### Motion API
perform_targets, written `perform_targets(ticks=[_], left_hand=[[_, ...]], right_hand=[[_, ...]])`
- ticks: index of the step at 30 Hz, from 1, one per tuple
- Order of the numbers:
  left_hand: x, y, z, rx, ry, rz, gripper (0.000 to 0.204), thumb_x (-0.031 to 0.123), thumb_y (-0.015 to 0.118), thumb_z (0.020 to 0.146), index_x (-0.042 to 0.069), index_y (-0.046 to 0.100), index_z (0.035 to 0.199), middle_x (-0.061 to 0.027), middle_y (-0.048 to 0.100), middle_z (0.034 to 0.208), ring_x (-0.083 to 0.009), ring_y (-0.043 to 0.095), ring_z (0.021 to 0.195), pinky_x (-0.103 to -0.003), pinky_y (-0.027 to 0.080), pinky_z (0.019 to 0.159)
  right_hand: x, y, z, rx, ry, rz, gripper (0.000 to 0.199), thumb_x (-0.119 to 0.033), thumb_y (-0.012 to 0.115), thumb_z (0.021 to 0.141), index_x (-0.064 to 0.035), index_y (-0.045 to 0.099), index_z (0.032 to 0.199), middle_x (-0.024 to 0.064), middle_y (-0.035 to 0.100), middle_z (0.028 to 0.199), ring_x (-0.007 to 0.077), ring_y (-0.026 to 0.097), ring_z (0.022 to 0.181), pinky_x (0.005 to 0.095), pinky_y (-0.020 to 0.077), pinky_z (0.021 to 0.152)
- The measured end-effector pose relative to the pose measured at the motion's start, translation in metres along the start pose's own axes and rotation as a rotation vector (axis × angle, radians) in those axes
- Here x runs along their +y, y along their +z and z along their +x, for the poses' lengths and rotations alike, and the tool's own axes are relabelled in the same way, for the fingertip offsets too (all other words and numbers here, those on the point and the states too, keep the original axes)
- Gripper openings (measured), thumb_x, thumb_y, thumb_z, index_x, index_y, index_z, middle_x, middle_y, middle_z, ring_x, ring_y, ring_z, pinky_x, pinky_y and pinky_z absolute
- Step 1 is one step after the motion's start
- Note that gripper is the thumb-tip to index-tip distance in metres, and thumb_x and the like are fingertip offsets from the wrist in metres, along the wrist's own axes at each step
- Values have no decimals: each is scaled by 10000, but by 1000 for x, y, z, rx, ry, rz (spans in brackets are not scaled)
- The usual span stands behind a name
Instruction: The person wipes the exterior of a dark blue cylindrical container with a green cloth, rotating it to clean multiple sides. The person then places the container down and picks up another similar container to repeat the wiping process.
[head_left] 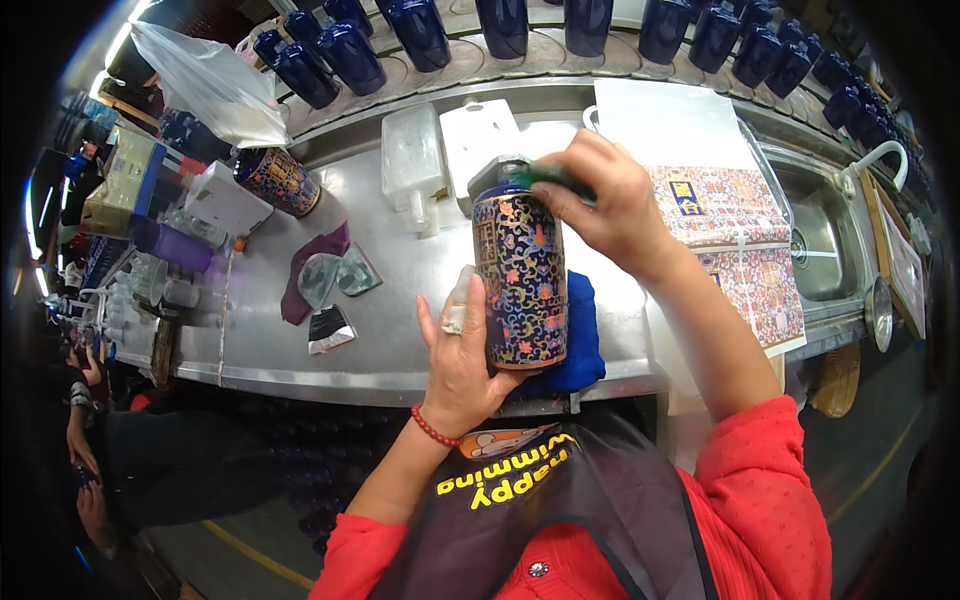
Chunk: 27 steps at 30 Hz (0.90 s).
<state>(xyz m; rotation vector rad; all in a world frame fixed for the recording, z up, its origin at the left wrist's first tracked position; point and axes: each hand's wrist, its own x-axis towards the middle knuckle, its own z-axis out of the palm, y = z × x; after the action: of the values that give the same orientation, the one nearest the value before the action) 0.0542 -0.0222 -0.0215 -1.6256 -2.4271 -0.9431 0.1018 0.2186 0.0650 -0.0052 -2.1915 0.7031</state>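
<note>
A dark blue bottle covered in a colourful floral pattern stands in front of me, slightly tilted. My left hand holds it low down from the left side, with pale wrapping on one finger. From the upper right my right hand grips a dark green piece and presses it against the bottle's shoulder; its exact kind is hidden by my fingers. Behind the bottle's neck is a grey angular block, partly covered. A blue cloth lies under and right of the bottle.
Patterned decal sheets lie at the right, beside a metal sink. A clear glass bottle lies behind the work. Left are cloth scraps and another patterned bottle. Plain blue bottles line a conveyor at the back.
</note>
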Motion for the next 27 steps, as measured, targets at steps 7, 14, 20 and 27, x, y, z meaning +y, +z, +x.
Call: perform_targets(ticks=[7, 14, 20, 27], left_hand=[[11, -2, 2, 21, -2, 5, 1189, 499, 829, 757, -90, 173, 1555, -243, 521, 1447, -377, 525, 1332, -681, -12, 1166], [-1, 4, -2, 38, 33, -38, 1126, 525, 786, 792, -66, 216, 1562, -228, 472, 1483, -383, 449, 1379, -713, 23, 1142], [-13, -6, 8, -3, 77, -133, 1217, 782, 588, 809, -67, 164, 1572, -261, 375, 1550, -406, 309, 1452, -670, 15, 1168], [-18, -43, 77, -44, 358, 231, 906, 800, 353, 900, 128, 480, 1495, -23, 690, 1261, -317, 304, 1452, -620, -69, 1200]], right_hand=[[-28, -15, -7, -550, -25, 323, 65, -109, 698, 787, -74, 644, 796, 65, 565, 763, 239, 608, 688, 410, 473, 681], [-32, -11, -40, -477, -451, 184, 222, -154, 776, 678, -145, 598, 811, 33, 508, 762, 199, 555, 699, 400, 408, 655], [16, -24, -84, -181, 488, 449, 176, -119, 749, 884, 5, 673, 984, 49, 599, 851, 140, 571, 769, 261, 451, 697], [7, -19, -94, -32, 531, 474, 178, -134, 743, 888, 18, 691, 965, 55, 604, 814, 125, 567, 712, 268, 446, 633]])
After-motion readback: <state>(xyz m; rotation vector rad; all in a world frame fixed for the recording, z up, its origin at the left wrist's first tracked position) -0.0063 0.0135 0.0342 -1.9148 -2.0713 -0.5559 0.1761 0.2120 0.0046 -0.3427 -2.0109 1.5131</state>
